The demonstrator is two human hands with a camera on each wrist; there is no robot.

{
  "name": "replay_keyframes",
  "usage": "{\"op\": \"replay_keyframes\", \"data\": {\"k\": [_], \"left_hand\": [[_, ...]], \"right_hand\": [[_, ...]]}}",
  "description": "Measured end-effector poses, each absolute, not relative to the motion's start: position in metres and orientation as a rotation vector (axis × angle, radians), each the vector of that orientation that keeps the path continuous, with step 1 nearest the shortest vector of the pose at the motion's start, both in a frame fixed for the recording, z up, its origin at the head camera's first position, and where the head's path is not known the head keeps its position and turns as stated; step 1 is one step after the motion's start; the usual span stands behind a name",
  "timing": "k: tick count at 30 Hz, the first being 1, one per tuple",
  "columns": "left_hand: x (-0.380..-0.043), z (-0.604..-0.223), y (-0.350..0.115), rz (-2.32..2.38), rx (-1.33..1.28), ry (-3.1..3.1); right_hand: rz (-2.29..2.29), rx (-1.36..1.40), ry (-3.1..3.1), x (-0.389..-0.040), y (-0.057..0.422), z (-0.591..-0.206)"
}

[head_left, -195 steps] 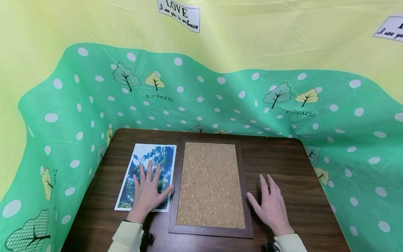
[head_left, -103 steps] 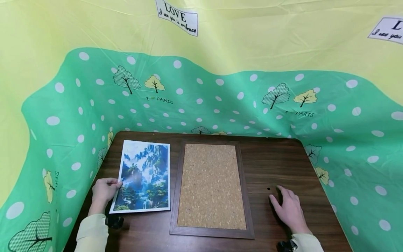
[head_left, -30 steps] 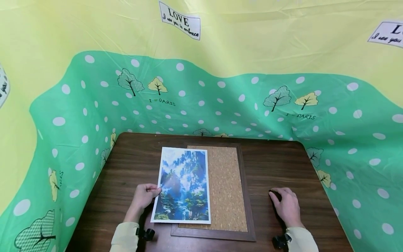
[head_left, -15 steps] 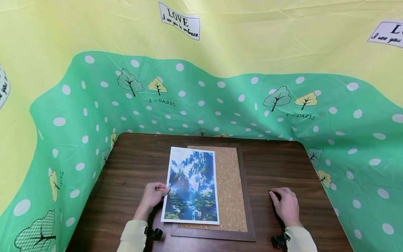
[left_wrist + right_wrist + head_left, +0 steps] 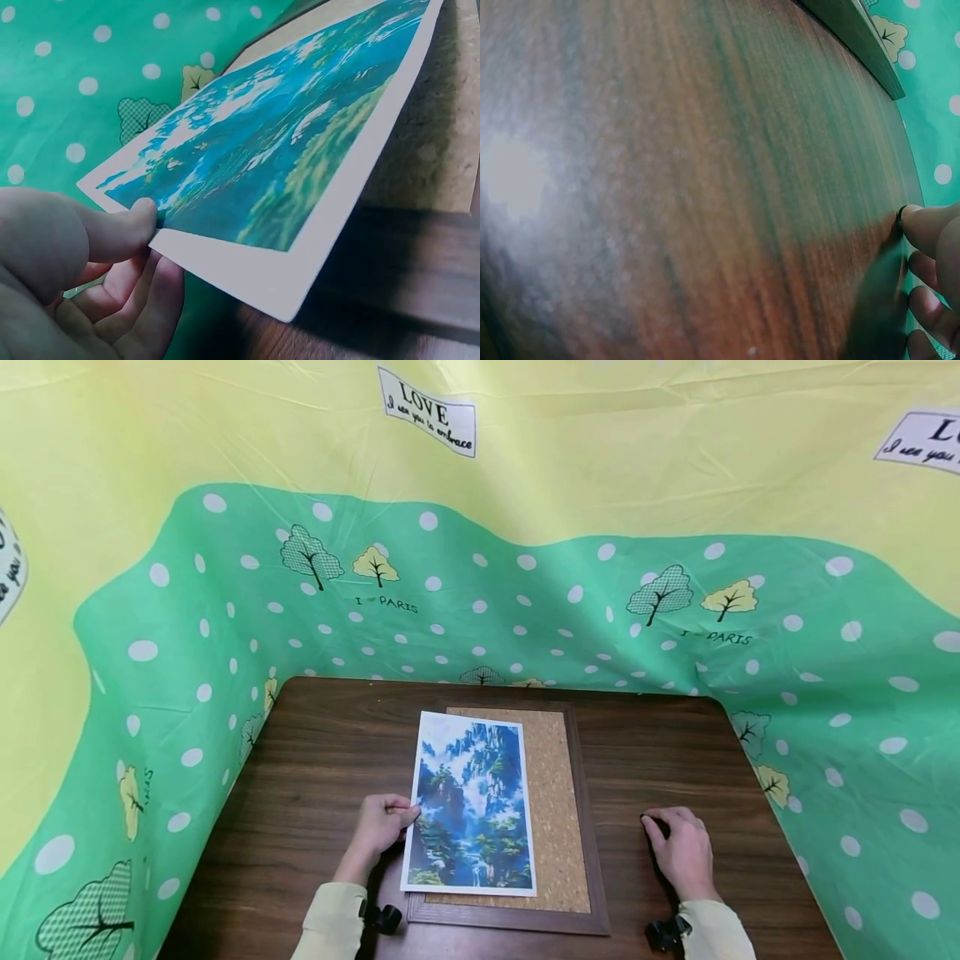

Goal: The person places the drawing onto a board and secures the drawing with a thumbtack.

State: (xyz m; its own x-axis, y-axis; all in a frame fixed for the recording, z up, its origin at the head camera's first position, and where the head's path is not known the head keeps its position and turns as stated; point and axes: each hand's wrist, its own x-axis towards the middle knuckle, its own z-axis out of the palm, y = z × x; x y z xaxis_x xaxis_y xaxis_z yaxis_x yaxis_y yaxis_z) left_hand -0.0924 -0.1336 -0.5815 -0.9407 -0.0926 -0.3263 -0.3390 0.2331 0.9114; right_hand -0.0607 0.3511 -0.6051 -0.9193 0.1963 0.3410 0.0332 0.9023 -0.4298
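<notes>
My left hand (image 5: pixel 381 827) pinches the left edge of a landscape print (image 5: pixel 472 810), a white-bordered sheet with blue mountains and green trees. In the left wrist view the thumb (image 5: pixel 135 225) lies on top and the fingers are beneath. The print is tilted and overlaps the left part of a cork board (image 5: pixel 555 802) in a dark wooden frame (image 5: pixel 517 918). My right hand (image 5: pixel 684 852) rests on the table right of the board, its fingers loosely bent. A small dark spot (image 5: pixel 901 213) shows at its thumb tip in the right wrist view.
The dark wood-grain table (image 5: pixel 300 760) carries the board near its middle. A green and yellow curtain (image 5: pixel 480 585) with dots and trees surrounds its back and sides. Both wrists wear black camera mounts, such as the left mount (image 5: pixel 386 919).
My left hand first lay flat on the print, then gripped its left edge and moved it rightward over the cork board. The right hand shifted right earlier and now stays put, fingers more bent.
</notes>
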Motion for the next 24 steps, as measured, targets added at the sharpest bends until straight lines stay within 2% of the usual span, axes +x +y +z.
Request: {"op": "replay_keyframes", "data": {"k": [12, 24], "left_hand": [[-0.097, -0.581, -0.116, 1.67, -0.407, 2.423], [-0.098, -0.574, -0.101, 1.451, -0.259, 2.7]], "right_hand": [[0.617, -0.117, -2.653, -0.059, 0.352, -0.605], [0.628, -0.111, -2.631, -0.059, 0.353, -0.609]]}}
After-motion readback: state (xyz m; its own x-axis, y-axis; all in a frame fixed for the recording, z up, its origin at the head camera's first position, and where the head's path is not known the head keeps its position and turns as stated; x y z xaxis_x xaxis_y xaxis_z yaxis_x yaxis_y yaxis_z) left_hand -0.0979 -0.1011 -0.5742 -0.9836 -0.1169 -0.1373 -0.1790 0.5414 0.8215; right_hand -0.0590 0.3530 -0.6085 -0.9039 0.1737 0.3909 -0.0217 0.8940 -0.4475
